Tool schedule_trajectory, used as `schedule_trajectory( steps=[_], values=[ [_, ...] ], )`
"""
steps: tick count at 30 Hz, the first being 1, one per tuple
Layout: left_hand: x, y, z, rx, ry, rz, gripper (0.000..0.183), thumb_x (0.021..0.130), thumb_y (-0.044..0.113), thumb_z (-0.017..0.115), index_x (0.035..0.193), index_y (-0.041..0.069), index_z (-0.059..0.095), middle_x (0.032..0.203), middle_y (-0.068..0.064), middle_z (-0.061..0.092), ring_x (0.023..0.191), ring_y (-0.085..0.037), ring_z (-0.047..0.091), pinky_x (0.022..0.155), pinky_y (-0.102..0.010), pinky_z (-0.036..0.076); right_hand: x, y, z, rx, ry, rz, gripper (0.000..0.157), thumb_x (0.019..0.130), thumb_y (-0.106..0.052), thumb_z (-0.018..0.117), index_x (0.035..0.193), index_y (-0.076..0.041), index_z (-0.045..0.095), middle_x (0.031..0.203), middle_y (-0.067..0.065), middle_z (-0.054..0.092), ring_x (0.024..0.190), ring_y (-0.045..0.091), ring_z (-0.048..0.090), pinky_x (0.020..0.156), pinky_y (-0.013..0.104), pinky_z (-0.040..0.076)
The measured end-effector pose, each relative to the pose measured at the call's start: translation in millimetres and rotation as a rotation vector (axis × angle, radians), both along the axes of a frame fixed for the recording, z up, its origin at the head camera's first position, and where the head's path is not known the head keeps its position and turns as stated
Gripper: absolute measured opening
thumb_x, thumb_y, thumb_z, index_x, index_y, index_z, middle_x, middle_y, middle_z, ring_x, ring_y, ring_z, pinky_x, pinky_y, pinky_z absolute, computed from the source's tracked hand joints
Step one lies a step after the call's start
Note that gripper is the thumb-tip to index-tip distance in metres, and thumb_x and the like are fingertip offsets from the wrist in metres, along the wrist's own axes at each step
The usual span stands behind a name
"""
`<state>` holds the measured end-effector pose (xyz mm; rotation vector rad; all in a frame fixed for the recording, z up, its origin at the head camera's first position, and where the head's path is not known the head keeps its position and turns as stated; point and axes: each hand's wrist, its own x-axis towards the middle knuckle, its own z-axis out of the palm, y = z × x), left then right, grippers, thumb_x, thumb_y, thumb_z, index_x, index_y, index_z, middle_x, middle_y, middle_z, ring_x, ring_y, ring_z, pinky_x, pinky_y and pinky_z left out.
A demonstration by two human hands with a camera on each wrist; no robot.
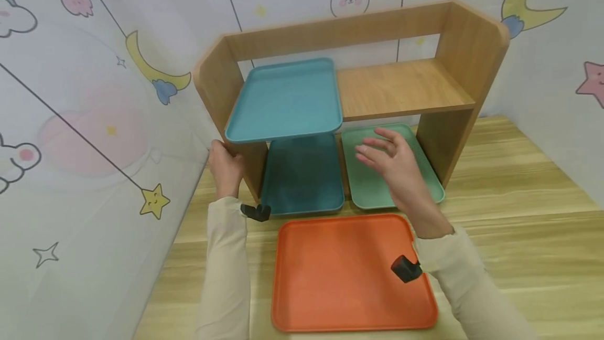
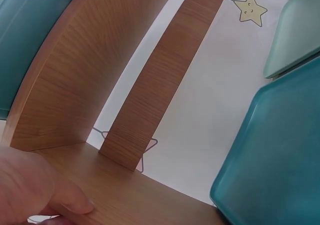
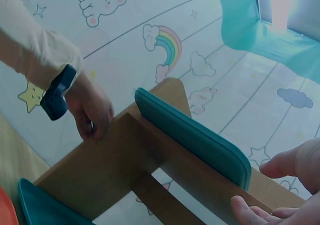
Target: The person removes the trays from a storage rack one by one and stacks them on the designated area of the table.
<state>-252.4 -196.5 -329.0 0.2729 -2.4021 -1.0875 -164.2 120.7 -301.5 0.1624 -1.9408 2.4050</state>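
Observation:
A wooden desk shelf (image 1: 401,88) with two levels stands in front of me. My left hand (image 1: 225,167) grips the front edge of its left side panel (image 2: 130,200), with the thumb on the inner face. My right hand (image 1: 401,172) is in the air before the shelf's right half, fingers spread and slightly bent, holding nothing. On the upper board a blue tray (image 1: 288,98) lies at the left, its front edge overhanging. In the right wrist view, my right fingers (image 3: 277,167) show beside that tray's end. Below are a dark teal tray (image 1: 304,177) and a light green tray (image 1: 358,188).
An orange tray (image 1: 349,272) lies on the wood-grain table (image 1: 509,256) in front of the shelf. White walls printed with cartoons (image 1: 94,119) stand close at the left and behind. A vertical divider (image 1: 344,167) separates the two lower trays.

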Motion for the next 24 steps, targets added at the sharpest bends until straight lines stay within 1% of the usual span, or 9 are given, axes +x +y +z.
schedule_trajectory(
  steps=[4, 7, 10, 13, 21, 24],
  values=[
    [0.0, -0.6, -0.9, 0.009, -0.01, 0.001, 0.017, 0.082, -0.003, 0.05, 0.099, -0.006, 0.046, 0.095, -0.021, 0.047, 0.092, -0.036, 0.046, 0.086, -0.049, 0.037, -6.2, -12.6, 6.8, -0.024, -0.016, 0.026, 0.064, 0.093, -0.011, 0.059, 0.146, -0.006, 0.023, 0.124, 0.009, 0.047, 0.107, 0.02, 0.059, 0.098, 0.033, 0.047],
    [-0.3, -1.2, -2.1, 0.012, -0.014, 0.0, 0.017, 0.083, -0.003, 0.05, 0.098, -0.006, 0.045, 0.094, -0.02, 0.047, 0.091, -0.035, 0.045, 0.085, -0.049, 0.037, -9.5, -20.4, 12.2, -0.052, -0.006, 0.041, 0.064, 0.093, -0.009, 0.059, 0.146, -0.007, 0.023, 0.126, 0.012, 0.046, 0.112, 0.025, 0.058, 0.099, 0.036, 0.046],
    [-0.4, -1.5, -2.4, 0.011, -0.013, -0.001, 0.016, 0.082, -0.003, 0.05, 0.098, -0.005, 0.045, 0.093, -0.02, 0.047, 0.091, -0.035, 0.045, 0.085, -0.048, 0.037, -12.2, -26.6, 17.4, -0.071, -0.001, 0.054, 0.064, 0.093, -0.007, 0.059, 0.146, -0.007, 0.023, 0.13, 0.015, 0.044, 0.114, 0.027, 0.057, 0.098, 0.035, 0.046],
    [-0.1, -1.8, -2.1, 0.007, -0.017, -0.002, 0.017, 0.083, -0.003, 0.049, 0.099, -0.006, 0.045, 0.094, -0.02, 0.047, 0.091, -0.036, 0.046, 0.086, -0.048, 0.037, -15.1, -31.3, 21.3, -0.09, -0.015, 0.066, 0.065, 0.092, -0.006, 0.058, 0.146, -0.009, 0.023, 0.135, 0.017, 0.04, 0.113, 0.024, 0.057, 0.097, 0.033, 0.047],
    [0.4, -0.9, -1.1, 0.012, -0.041, -0.005, 0.019, 0.083, -0.002, 0.049, 0.101, -0.007, 0.045, 0.096, -0.022, 0.048, 0.093, -0.036, 0.046, 0.087, -0.049, 0.037, -22.9, -41.1, 28.0, -0.14, -0.052, 0.079, 0.063, 0.093, -0.003, 0.056, 0.146, -0.009, 0.022, 0.142, 0.017, 0.031, 0.112, 0.024, 0.056, 0.096, 0.033, 0.048],
    [0.3, -1.6, -1.8, 0.012, -0.041, -0.005, 0.019, 0.083, -0.001, 0.049, 0.101, -0.007, 0.045, 0.096, -0.021, 0.048, 0.093, -0.036, 0.046, 0.087, -0.049, 0.037, -24.8, -46.0, 28.7, -0.167, -0.066, 0.087, 0.065, 0.094, -0.002, 0.053, 0.148, -0.01, 0.018, 0.146, 0.018, 0.027, 0.116, 0.026, 0.054, 0.095, 0.032, 0.049]
  ],
)
